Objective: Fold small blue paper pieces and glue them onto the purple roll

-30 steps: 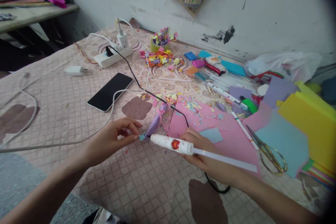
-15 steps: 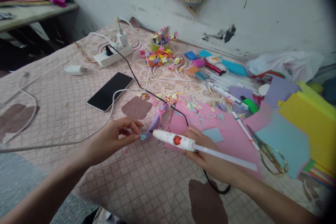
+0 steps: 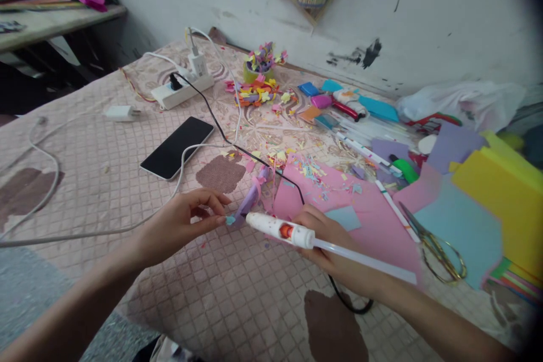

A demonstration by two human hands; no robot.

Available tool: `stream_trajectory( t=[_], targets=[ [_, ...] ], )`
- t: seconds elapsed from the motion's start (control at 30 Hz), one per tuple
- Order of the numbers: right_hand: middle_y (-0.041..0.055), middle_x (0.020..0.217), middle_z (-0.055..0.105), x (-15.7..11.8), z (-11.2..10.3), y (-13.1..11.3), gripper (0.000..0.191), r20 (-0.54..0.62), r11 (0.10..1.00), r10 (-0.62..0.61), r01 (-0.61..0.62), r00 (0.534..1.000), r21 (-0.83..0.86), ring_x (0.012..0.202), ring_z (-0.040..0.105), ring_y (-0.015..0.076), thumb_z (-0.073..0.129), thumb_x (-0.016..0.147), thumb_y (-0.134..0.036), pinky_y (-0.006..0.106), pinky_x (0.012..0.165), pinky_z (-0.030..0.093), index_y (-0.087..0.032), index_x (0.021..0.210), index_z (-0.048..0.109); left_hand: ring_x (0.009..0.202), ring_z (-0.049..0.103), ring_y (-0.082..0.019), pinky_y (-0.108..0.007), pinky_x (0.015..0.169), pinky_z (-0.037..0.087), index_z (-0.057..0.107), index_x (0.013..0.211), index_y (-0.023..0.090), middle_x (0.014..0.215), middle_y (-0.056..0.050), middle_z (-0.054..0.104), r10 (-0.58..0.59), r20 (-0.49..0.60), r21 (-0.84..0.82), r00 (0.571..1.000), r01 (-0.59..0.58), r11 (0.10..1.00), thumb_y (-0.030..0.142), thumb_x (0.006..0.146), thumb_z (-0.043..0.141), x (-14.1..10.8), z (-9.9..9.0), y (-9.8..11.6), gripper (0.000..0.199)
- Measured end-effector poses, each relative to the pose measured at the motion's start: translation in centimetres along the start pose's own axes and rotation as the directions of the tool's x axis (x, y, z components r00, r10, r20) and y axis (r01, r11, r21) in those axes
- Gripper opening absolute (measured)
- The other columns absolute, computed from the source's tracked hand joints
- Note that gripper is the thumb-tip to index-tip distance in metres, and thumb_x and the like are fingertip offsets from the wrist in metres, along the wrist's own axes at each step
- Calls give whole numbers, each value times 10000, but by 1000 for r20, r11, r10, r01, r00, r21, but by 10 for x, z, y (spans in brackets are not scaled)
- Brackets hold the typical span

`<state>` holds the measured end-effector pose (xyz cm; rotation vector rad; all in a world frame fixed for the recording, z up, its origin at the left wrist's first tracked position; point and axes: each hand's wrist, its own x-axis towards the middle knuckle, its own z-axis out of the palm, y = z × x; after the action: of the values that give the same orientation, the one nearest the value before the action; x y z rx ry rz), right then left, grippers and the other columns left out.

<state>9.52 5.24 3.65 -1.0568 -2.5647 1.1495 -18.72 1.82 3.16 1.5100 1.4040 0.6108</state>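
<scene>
My right hand [image 3: 319,233] is closed around a white hot glue gun [image 3: 278,227] with a clear glue stick [image 3: 367,261] sticking out of its back. The dark nozzle points left, at a purple foam strip [image 3: 247,202] lying on the table; whether it touches the strip I cannot tell. In my left hand [image 3: 195,215] a small light-blue foam piece [image 3: 229,220] is pinched between thumb and finger, close to the strip's near end. Pink bits sit at the strip's far end.
A black cord crosses from a white power strip [image 3: 182,90]. The phone [image 3: 177,147] lies left of it, with a white cable looping past. Gold-handled scissors [image 3: 436,251], coloured foam sheets [image 3: 500,198] and a pink sheet [image 3: 369,220] spread rightward. Finished-looking foam flower bands [image 3: 257,92] lie behind.
Almost nothing differs. Both hands, the glue gun and the small blue piece keep nearly the same places, with only a very slight shift.
</scene>
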Motion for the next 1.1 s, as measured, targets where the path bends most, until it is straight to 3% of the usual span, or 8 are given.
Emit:
stream_trajectory(
  t=[0.23,0.57,0.8,1.1],
  targets=[
    [36,861,496,0,1,-1,248,-18,1000,25,-25,1000,2,749,501,164,345,937,-384,296,634,372,-193,831,462,988,596,-198,-315,788,496,605,751,178,1093,-61,614,-3,-3,8,1000,3,1000,317,808,564,0,0,1,156],
    [56,937,524,-2,-9,-2,194,92,999,32,-33,995,1,809,538,171,400,930,-337,297,688,414,-186,958,518,962,606,-198,-313,774,506,607,745,176,1049,-60,631,-6,8,-1,1000,6,1000,334,800,581,7,3,8,169],
    [39,906,526,-7,-7,2,123,17,999,22,-22,1000,24,807,535,169,417,924,-275,285,672,403,-199,929,514,960,606,-202,-330,786,506,598,718,173,1018,-56,648,-18,41,18,999,18,1000,325,794,576,13,7,12,172],
    [31,876,510,-11,-6,10,133,-52,998,-20,23,998,58,792,506,171,428,921,-314,283,650,384,-201,892,492,899,611,-173,-314,784,493,575,721,171,1009,-36,646,-42,59,104,997,36,994,246,784,542,14,14,16,104]
  ],
)
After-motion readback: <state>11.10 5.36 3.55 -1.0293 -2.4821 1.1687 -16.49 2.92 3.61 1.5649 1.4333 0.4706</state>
